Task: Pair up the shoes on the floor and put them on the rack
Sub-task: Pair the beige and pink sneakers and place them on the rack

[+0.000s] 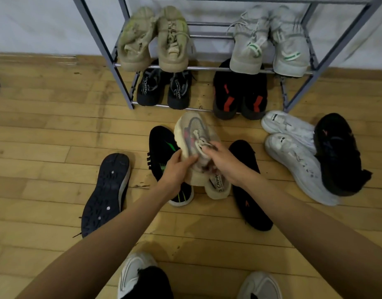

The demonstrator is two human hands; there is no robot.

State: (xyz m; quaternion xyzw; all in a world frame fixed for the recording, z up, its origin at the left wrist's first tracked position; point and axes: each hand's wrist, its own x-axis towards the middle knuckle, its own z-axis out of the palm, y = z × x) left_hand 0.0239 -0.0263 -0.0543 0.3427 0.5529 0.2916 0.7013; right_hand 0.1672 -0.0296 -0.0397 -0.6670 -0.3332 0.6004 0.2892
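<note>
The beige sneaker (196,134) is held low over the floor (45,137) before the rack (103,50), its long axis running away from the person, toe toward the rack. The left hand (177,169) has its fingers curled round the sneaker's side; the right hand (224,162) pinches its laces. Its mate (218,187) lies beneath. Pairing seems done; next, lift both onto a free shelf.

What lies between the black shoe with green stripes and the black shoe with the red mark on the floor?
In the head view, two beige sneakers, gripped by the left hand and right hand.
</note>
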